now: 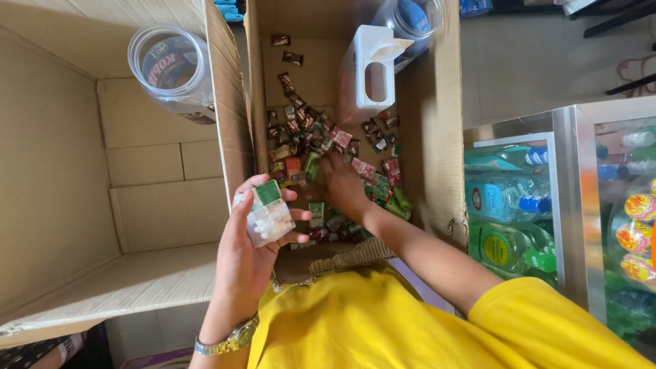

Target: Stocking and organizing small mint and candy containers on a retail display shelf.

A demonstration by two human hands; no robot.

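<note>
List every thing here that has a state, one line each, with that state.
left hand: raised, holding the small clear box
small clear box: green lid shut, white pieces inside
right hand: down among the loose sweets
loose sweets: scattered over the box floor
right cardboard box: open
left cardboard box: open
clear jar: lying on its side

My right hand is blurred among the small packets, so I cannot tell whether its fingers grip one. My left hand hides the back of the clear box. The top edge cuts off the far plastic jar.
</note>
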